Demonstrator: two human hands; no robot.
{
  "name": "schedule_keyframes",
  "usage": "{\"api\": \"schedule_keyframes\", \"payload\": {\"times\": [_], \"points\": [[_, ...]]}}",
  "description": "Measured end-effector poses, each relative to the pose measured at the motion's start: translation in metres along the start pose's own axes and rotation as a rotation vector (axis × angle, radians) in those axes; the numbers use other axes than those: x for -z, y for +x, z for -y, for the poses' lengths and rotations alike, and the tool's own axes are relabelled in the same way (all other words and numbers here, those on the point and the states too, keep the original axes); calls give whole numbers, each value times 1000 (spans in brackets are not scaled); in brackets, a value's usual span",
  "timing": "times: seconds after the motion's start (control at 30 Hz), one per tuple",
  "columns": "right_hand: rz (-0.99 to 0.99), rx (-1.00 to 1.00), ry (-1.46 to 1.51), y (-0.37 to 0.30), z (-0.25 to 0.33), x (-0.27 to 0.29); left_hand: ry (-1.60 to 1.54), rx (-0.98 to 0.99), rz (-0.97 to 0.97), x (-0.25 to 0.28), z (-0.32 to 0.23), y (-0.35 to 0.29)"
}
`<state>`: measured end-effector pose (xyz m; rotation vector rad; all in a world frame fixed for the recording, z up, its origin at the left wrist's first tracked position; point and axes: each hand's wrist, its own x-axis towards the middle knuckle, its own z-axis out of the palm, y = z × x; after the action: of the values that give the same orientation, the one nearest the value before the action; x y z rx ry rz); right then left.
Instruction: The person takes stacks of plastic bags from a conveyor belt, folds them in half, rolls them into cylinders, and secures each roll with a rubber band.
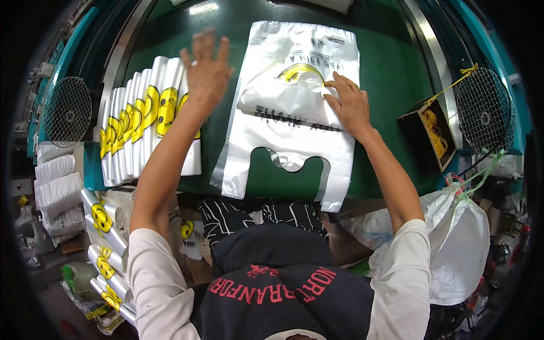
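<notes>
On the green work surface lies a white plastic T-shirt bag (289,133) with a yellow smiley print, its handles toward me. A fold runs across its middle. My right hand (349,105) rests on the bag's right side, thumb and forefinger apart against the plastic beside the smiley. My left hand (207,76) is raised left of the bag, fingers spread and slightly blurred, holding nothing. Beneath my left forearm, a row of overlapping folded smiley bags (133,136) lies at the left.
A black open box (429,133) with yellow bands stands at the right edge. Mesh fan guards (68,112) flank both sides. A filled white plastic sack (462,249) hangs at the lower right. White bag stacks (59,190) and more smiley bundles (102,221) sit at the lower left.
</notes>
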<state>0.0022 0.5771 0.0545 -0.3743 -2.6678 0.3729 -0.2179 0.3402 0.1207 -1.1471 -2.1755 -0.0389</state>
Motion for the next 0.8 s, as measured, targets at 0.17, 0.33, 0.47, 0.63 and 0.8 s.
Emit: {"api": "schedule_keyframes", "payload": {"times": [0.17,0.33,0.47,0.63,0.8], "points": [[-28,-52,22,-3,-6,-4,-491,-59,252,21,-5,-34],[67,-70,217,0,0,21,-590,2,213,3,-55,-45],[276,-150,358,-6,19,39,-836,68,553,6,-66,-15],[339,-90,147,6,30,23,-1152,116,858,-13,-79,-4],[605,-382,479,50,-1,16,-845,-228,184,8,-105,-11]]}}
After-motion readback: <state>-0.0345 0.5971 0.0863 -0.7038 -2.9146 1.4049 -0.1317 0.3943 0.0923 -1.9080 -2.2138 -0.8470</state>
